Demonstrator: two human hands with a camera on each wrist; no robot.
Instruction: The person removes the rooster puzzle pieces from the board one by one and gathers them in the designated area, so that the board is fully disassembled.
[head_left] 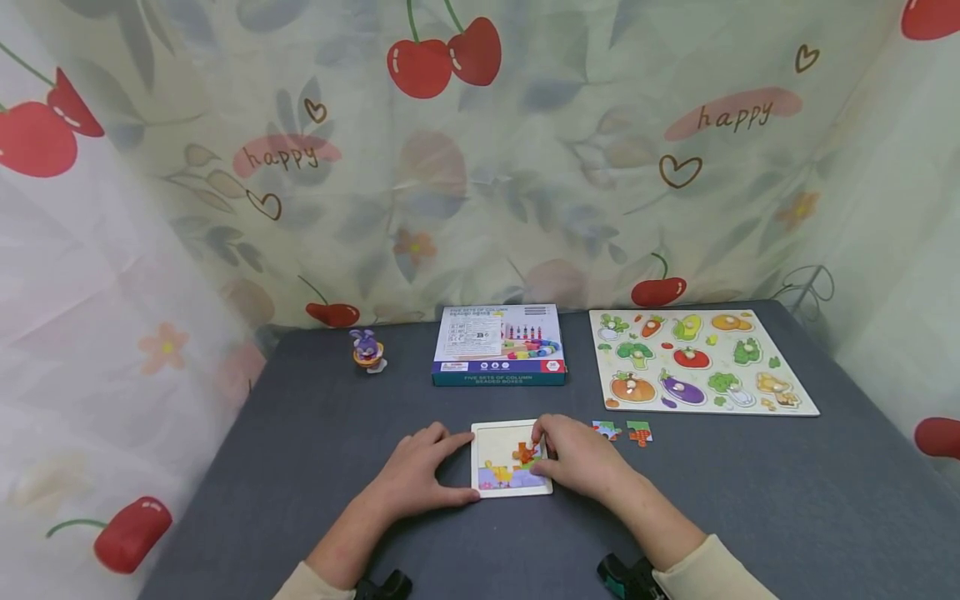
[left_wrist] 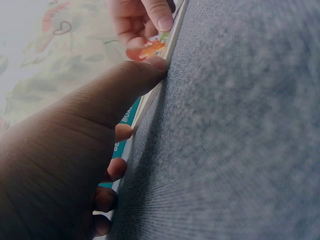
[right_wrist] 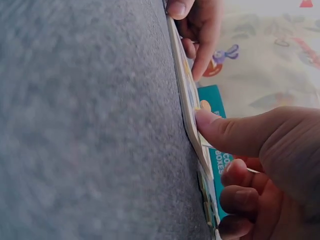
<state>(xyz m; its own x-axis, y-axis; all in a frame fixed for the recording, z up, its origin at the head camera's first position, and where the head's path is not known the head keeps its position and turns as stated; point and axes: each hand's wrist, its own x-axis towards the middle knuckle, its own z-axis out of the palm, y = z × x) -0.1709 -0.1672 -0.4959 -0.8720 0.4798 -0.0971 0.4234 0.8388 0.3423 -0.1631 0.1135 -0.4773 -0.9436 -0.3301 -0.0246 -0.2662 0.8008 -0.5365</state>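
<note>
A small square jigsaw tray [head_left: 512, 494] with a pale rim lies on the table before me. Placed pieces with a yellow figure on lilac [head_left: 500, 475] fill its lower part; the upper left shows bare board. My left hand [head_left: 416, 473] rests against the tray's left side, index fingertip near the upper corner and straight thumb at the lower one. At the right side, my right hand [head_left: 583, 457] pinches an orange-red puzzle piece [head_left: 522, 452] between thumb and fingers. This piece appears tilted over the tray in the right wrist view. Its right part is hidden by the fingers.
Two loose puzzle pieces, one bluish [head_left: 606, 430] and one orange-green [head_left: 640, 432], lie right of the tray. Behind stand a boxed bead set [head_left: 498, 346] and a small purple figurine [head_left: 367, 350]. A vegetable puzzle board [head_left: 705, 362] lies at the back right.
</note>
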